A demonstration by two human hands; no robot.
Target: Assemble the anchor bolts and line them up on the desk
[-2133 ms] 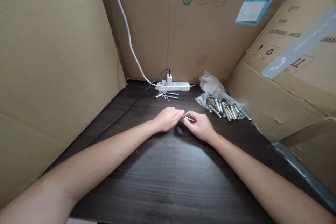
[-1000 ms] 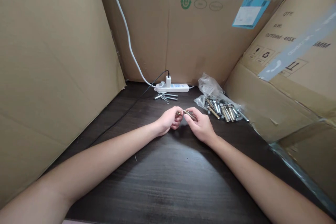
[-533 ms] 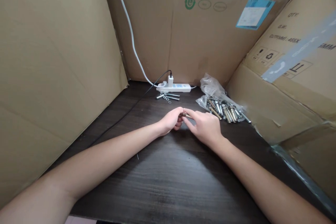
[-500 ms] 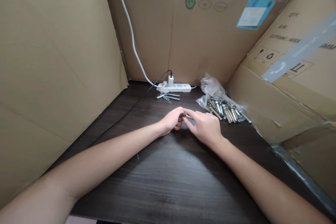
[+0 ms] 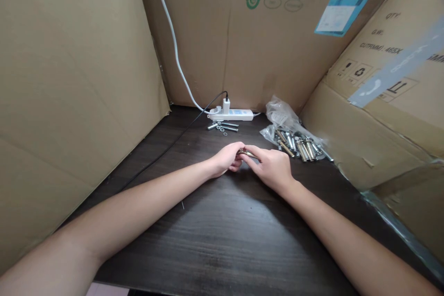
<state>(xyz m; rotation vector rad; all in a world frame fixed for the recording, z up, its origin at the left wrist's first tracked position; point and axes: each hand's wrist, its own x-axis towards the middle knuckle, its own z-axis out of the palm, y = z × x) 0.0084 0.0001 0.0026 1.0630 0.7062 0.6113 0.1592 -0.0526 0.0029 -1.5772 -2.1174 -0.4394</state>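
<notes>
I have both hands in view over the dark table, meeting near its middle. The right hand pinches a brass-coloured bolt, thumb on the near side and forefinger on the far side, narrow enough that only a short stretch of the metal shows between them. The left hand is curled, its fingers drawn in tight around the bolt's left end. A brassy bit shows at that end, but I can't tell whether it belongs to the bolt or is a separate piece, since the knuckles cover it. The bolt's other end is lost to me inside the right palm.

Beyond the left hand I make out some silver bolts and a few washers, partly overlapping and too small to count. Behind them sits a white power strip, where a plug hides some sockets. To the right, a clear plastic bag lies against a heap of bolts, so crowded that I lose where one stops and another starts. The cardboard boxes run out of my view at the top and sides.
</notes>
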